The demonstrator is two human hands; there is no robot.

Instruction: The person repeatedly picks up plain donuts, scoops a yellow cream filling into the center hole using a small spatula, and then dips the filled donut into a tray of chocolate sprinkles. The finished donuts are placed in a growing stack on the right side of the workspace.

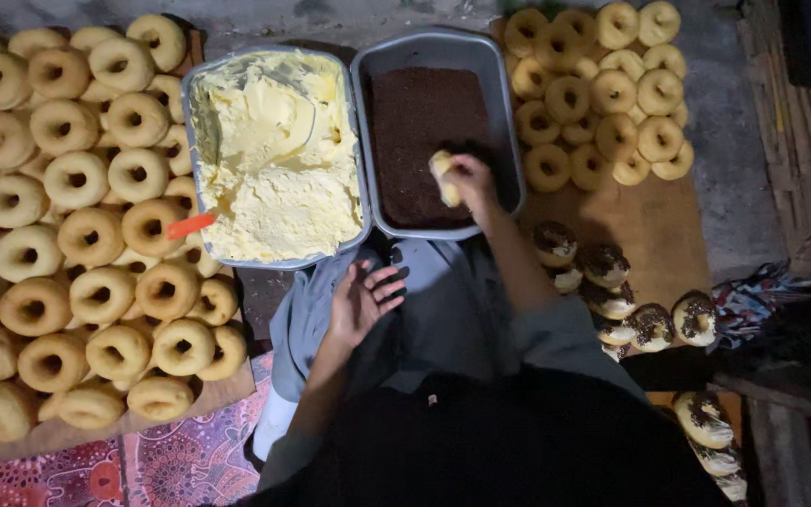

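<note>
Fingers of the right hand (469, 178) pinch a doughnut (443, 177) over the chocolate-sprinkle tray (511, 141), centre frame; the left hand (360, 300) rests spread, holding nothing. Likely light, soft and buttery-slick, so best held by its edges. Two trays; coated doughnuts (612, 300), about ten, at lower right.

Two trays side by side ahead: cream tray (201, 141) left, sprinkle tray (509, 113) right. Plain doughnuts (77, 225) on a board left of the trays, more (603, 89) at far right. Topped doughnuts (612, 291) lie nearer, right of the lap.
</note>
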